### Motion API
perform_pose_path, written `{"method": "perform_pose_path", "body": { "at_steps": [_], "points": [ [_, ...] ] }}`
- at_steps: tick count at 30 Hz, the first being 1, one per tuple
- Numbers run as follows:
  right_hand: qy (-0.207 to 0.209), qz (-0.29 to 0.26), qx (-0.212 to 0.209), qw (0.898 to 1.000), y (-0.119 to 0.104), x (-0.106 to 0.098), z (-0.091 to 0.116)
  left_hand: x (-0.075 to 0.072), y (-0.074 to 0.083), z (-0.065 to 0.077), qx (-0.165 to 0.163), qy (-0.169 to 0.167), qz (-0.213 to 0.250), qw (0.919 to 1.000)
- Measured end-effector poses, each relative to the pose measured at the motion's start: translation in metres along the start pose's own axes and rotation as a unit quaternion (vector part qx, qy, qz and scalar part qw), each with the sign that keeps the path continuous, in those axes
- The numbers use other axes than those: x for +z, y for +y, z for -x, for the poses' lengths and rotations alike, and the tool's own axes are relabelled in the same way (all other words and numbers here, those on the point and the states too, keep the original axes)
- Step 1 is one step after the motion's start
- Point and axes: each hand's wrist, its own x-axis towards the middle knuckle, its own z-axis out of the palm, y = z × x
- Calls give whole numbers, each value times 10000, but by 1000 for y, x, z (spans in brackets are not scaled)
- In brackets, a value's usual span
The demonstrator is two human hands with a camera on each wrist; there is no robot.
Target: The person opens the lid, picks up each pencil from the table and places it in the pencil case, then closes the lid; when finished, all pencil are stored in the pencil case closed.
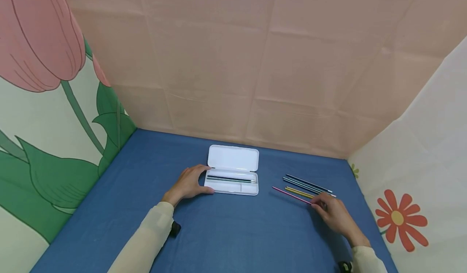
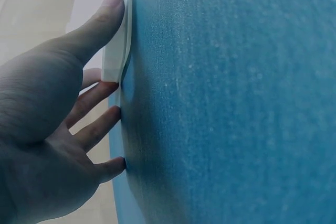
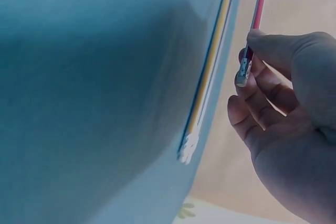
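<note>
A white pencil case (image 1: 223, 187) lies with its lid (image 1: 233, 158) raised on the far side. Inside it are dark pencils (image 1: 230, 179) with eraser ends pointing right. My left hand (image 1: 187, 182) holds the case's left end, thumb (image 2: 107, 19) along the near edge and fingers spread behind. Over to the right, my right hand (image 1: 337, 217) pinches a pink-red pencil (image 1: 290, 194) near its eraser end (image 3: 243, 73), between thumb and fingertips. In the right wrist view this pencil appears raised off the cloth.
Just beyond the right hand lie yellow pencils (image 1: 298, 191), and behind them several dark green and blue-toned pencils (image 1: 308, 184). The blue cloth (image 1: 233, 232) covers the table. A beige curtain (image 1: 255, 82) hangs at the back, with patterned panels at both sides.
</note>
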Motion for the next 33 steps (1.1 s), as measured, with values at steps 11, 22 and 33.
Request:
{"method": "perform_pose_path", "body": {
  "at_steps": [11,22,33],
  "points": [
    [149,-286,-675,9972,-25,3,-25,0,0,-1,-86,-68,-13,9999],
    [-9,-456,-724,9963,-48,18,-53,-1,1,-1,-38,-62,56,10000],
    [-135,-642,-1057,9922,-78,38,-82,-1,1,1,-43,-25,8,10000]
  ]
}}
